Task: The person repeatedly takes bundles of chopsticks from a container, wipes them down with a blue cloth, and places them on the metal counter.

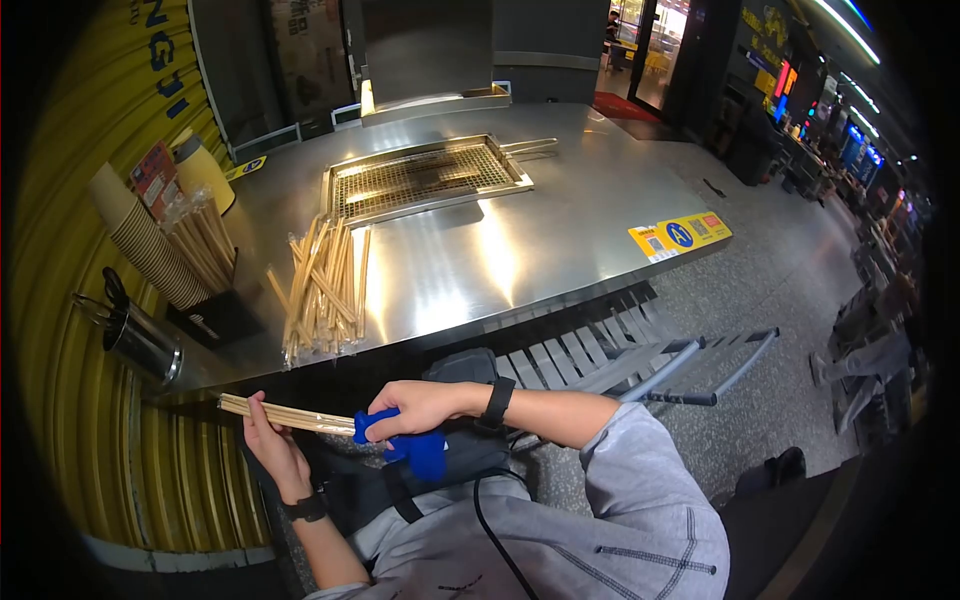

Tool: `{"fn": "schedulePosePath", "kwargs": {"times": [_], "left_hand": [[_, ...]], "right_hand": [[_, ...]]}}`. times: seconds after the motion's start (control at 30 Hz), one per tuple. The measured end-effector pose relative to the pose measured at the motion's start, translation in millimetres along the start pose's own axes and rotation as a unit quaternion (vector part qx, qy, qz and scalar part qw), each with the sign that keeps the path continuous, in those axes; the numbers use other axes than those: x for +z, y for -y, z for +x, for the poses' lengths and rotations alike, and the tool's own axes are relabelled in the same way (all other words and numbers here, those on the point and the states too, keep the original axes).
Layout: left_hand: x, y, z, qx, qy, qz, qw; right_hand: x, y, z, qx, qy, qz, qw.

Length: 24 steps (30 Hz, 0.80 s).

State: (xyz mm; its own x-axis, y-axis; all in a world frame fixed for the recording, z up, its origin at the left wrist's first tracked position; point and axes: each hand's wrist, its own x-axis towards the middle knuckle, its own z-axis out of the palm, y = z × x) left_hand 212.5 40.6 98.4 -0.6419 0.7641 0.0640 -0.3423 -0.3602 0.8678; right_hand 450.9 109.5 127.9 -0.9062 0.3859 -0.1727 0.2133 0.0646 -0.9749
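In front of my lap, my left hand (275, 445) grips the far end of a small bunch of wrapped wooden chopsticks (300, 418). My right hand (425, 405) is closed on a blue cloth (430, 455), which is bunched around the near end of the same chopsticks. Part of the cloth hangs below my fingers. Beyond my hands, a loose pile of wrapped chopsticks (325, 290) lies on the steel table (560, 235), some crossing each other.
A grill grate (430, 178) is set into the table. On the left stand stacked paper cups (150, 240), a holder with upright chopsticks (200, 240), a metal canister with utensils (145, 345) and a yellow container (200, 170). A slatted chair (580, 350) is under the table edge.
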Motion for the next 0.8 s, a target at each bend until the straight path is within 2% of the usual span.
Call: {"fn": "schedulePosePath", "kwargs": {"times": [0.07, 0.2, 0.27, 0.37, 0.47, 0.57, 0.73, 0.8], "left_hand": [[13, -3, -9, -0.031, 0.009, -0.01, 0.999], [7, 20, -14, -0.086, 0.16, 0.156, 0.971], [20, 19, -21, -0.131, 0.145, 0.101, 0.975], [21, 10, -18, -0.105, 0.132, 0.121, 0.978], [17, 3, -7, -0.032, 0.135, 0.147, 0.979], [20, -21, 18, -0.02, 0.124, 0.168, 0.978], [46, -38, 73, 0.005, 0.25, 0.321, 0.914], [65, -45, 90, -0.017, 0.258, 0.396, 0.881]], "right_hand": [[1, 0, 2, -0.004, -0.015, -0.004, 1.0], [0, -3, 3, -0.016, -0.053, -0.003, 0.998], [1, -13, 10, -0.021, -0.052, -0.006, 0.998], [0, -10, 10, 0.013, -0.044, 0.015, 0.999], [-4, -8, 10, 0.049, -0.042, 0.01, 0.998], [-5, -9, 8, 0.069, -0.024, 0.014, 0.997], [0, -6, 7, 0.083, -0.01, 0.005, 0.996], [1, -7, 6, 0.086, -0.008, 0.0, 0.996]]}}
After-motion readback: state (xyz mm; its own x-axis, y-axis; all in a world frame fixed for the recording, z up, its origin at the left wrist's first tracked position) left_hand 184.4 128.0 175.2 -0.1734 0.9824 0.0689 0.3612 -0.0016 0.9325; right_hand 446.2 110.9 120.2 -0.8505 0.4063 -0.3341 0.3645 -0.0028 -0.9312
